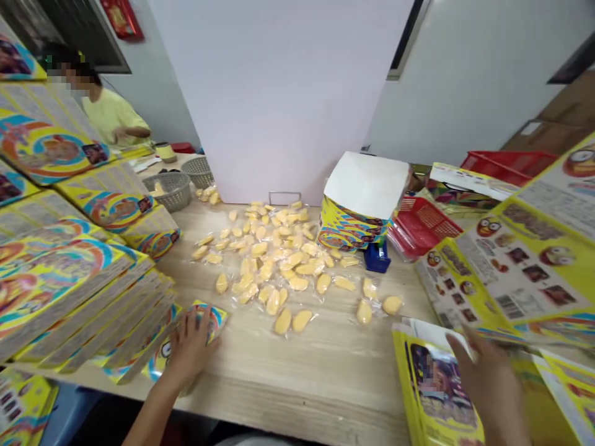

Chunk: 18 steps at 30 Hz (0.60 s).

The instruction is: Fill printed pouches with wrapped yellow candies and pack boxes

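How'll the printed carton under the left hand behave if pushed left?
The carton would probably slide, not roll, given its flat faces. Pushed left, it could disturb the leaning cartons beside it. Its weight is unclear; contents are hidden.

Table (297,384): smooth, looks like wood
Left boxes (51,272): shiny printed card
Wrappers (302,320): clear, shiny plastic
Right red basket (430,217): plastic

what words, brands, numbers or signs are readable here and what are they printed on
No text reads clearly enough to quote.
Stacked yellow boxes on the left: colourful lettering, too blurred.
Yellow box under the left hand: print partly covered, unreadable.
Yellow packs by the right hand: lettering below the picture, too blurred.
Large yellow boxes on the right: titles and small print unreadable; a barcode shows, its digits too small.
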### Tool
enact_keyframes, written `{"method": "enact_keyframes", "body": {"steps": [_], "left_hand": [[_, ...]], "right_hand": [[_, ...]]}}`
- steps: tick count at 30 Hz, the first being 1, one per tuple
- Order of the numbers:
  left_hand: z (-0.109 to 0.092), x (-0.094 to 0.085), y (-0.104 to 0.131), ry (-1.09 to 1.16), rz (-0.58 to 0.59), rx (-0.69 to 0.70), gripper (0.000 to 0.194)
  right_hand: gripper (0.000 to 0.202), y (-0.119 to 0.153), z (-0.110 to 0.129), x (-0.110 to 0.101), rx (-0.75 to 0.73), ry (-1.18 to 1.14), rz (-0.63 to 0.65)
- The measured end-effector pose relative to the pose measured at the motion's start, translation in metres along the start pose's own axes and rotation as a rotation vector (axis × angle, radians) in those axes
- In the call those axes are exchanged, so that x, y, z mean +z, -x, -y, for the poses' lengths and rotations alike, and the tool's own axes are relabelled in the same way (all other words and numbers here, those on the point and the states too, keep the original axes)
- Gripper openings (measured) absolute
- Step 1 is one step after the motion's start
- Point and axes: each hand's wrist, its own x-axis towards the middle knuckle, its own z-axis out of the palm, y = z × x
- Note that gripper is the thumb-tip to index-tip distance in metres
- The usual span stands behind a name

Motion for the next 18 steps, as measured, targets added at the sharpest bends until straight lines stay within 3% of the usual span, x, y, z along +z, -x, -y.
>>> {"method": "enact_keyframes", "body": {"steps": [3,6,9,13,18], "left_hand": [[-0.003,0.002,-0.001,0.022,-0.046,0.005,0.064],[-0.003,0.007,0.000,0.034,-0.097,0.002,0.062],[-0.001,0.013,0.002,0.023,-0.098,-0.064,0.058],[0.003,0.021,0.002,0.053,-0.110,-0.086,0.057],[0.002,0.017,-0.004,0.218,-0.170,-0.042,0.066]], "right_hand": [[0.045,-0.071,0.066,0.008,-0.143,-0.156,-0.023],[0.044,-0.142,0.128,0.024,-0.125,-0.151,-0.044],[0.043,-0.191,0.168,0.040,-0.066,-0.101,0.009],[0.035,-0.208,0.199,0.040,-0.083,-0.089,0.041],[0.062,-0.176,0.207,0.005,-0.109,-0.128,-0.072]]}}
